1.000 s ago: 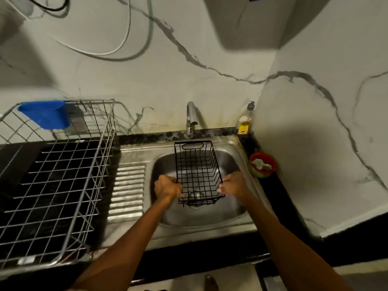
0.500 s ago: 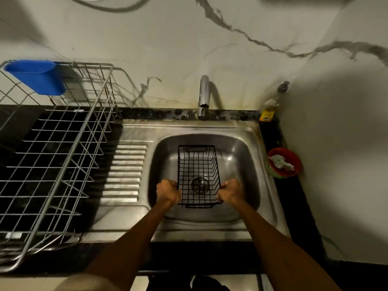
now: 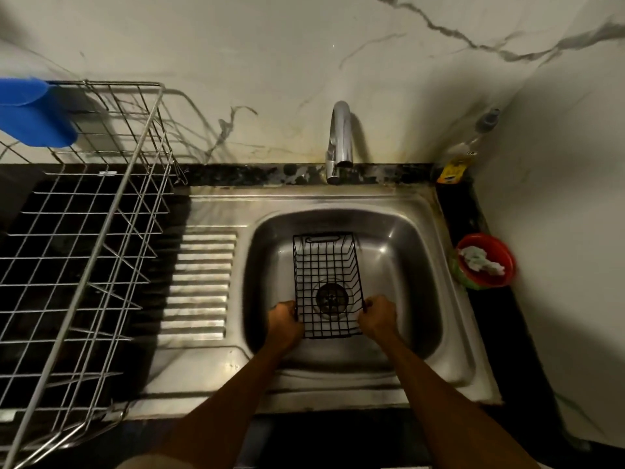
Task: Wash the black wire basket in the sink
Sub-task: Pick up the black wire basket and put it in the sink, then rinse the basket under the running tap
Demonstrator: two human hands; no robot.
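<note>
I hold the black wire basket (image 3: 326, 282) down in the sink (image 3: 419, 265), over the drain (image 3: 332, 297), my left hand (image 3: 284, 321) curled round its near left edge and my right hand (image 3: 377, 316) gripping the near right edge. So the basket is in place, but I judge the washing itself hardly begun: no water runs from the tap (image 3: 340, 140), and I see no suds or sponge on the wires. The soap bottle (image 3: 465, 154) stands untouched in the corner of the counter (image 3: 463, 211). Wetting, scrubbing and rinsing are all left.
</note>
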